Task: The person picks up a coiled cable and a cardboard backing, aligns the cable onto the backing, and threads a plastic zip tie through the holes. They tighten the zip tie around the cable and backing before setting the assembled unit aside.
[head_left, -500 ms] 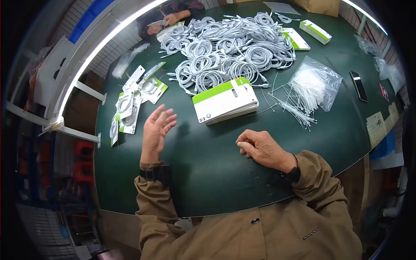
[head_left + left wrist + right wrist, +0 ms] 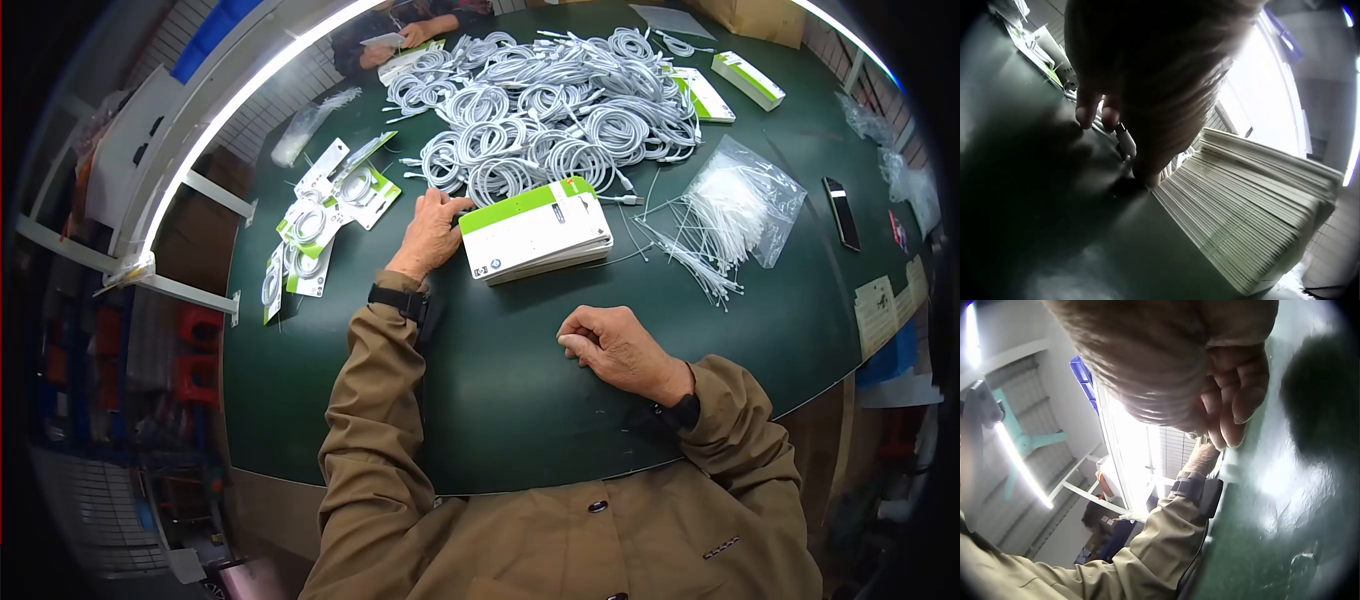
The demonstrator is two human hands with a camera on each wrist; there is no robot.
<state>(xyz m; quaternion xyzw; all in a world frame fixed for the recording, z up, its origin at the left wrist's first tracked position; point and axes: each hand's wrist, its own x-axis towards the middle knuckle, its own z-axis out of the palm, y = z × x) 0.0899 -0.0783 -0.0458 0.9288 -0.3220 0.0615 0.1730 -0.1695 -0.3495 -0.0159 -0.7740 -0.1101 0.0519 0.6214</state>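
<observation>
My left hand (image 2: pixel 430 235) reaches to the near edge of a pile of coiled white cables (image 2: pixel 560 100), just left of a stack of packaging cards (image 2: pixel 540 235). In the left wrist view, a cable connector (image 2: pixel 1126 142) shows between its fingers and thumb. One fingertip (image 2: pixel 1150 180) is right at the corner of the card stack (image 2: pixel 1241 219). The cards are white with a green band on top. My right hand (image 2: pixel 625 345) rests on the green table near the front, its fingers loosely curled and holding nothing; the right wrist view shows its bent fingers (image 2: pixel 1232 406).
Packaged cables (image 2: pixel 320 220) on green-and-white cards lie at the left. To the right are a clear bag of white zip ties (image 2: pixel 735 200), a phone (image 2: pixel 842 213) and papers (image 2: pixel 880 310). Another person's hands (image 2: pixel 405 42) work at the far side near a small box (image 2: pixel 747 80).
My left hand has moved right and forward from above the table to the cable pile, turning palm down. My right hand stays in place. The head view has shifted slightly.
</observation>
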